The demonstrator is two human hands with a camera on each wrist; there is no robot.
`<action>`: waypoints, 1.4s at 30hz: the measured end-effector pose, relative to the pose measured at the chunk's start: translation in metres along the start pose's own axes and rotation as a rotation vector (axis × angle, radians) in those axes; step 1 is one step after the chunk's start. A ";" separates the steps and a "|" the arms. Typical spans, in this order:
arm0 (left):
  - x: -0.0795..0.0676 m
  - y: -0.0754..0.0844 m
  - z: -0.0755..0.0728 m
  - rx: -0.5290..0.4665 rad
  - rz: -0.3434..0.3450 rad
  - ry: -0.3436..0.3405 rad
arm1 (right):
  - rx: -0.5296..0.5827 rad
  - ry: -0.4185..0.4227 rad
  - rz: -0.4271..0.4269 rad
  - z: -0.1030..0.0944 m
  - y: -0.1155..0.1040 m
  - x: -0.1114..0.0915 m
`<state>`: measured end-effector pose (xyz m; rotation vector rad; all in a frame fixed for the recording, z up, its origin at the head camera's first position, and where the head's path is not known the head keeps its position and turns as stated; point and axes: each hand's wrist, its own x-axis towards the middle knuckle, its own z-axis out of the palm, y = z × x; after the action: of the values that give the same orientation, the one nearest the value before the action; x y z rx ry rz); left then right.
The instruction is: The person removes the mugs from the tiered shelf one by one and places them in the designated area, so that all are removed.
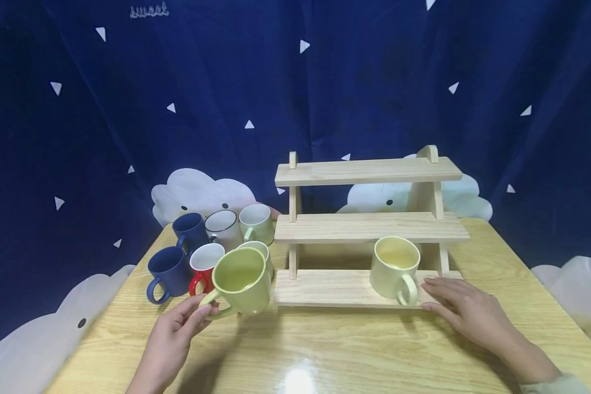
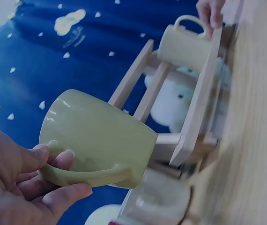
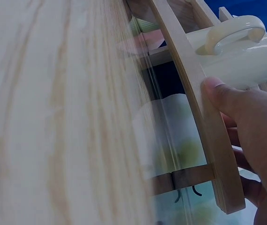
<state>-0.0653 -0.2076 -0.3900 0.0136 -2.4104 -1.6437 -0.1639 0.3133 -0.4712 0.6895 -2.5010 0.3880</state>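
Note:
My left hand (image 1: 169, 342) grips a yellow-green mug (image 1: 241, 279) by its handle, fingers and thumb around it. That mug is tilted and raised in front of the other mugs, left of the wooden shelf (image 1: 325, 287). In the left wrist view the mug (image 2: 96, 136) hangs beside the shelf's end. My right hand (image 1: 473, 312) rests on the right end of the lowest board, fingers extended on top and thumb at its front edge. Beside those fingers a cream mug (image 1: 394, 268) stands upright on the lowest board, its handle facing front.
Left of the shelf stand two blue mugs (image 1: 169, 271), a red mug with white inside (image 1: 204, 268), a white dark-rimmed mug (image 1: 225, 230) and a pale green ribbed mug (image 1: 257, 224). Another pale mug (image 1: 260, 249) is partly hidden. A dark blue curtain (image 1: 216, 71) hangs behind the wooden table (image 1: 364, 350).

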 end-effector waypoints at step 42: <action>-0.039 -0.133 -0.141 -0.547 0.162 0.238 | 0.001 0.008 0.001 0.001 0.001 -0.001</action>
<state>-0.0166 -0.3820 -0.4704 -0.0697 -1.6858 -2.0288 -0.1637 0.3138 -0.4726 0.6864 -2.4939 0.3916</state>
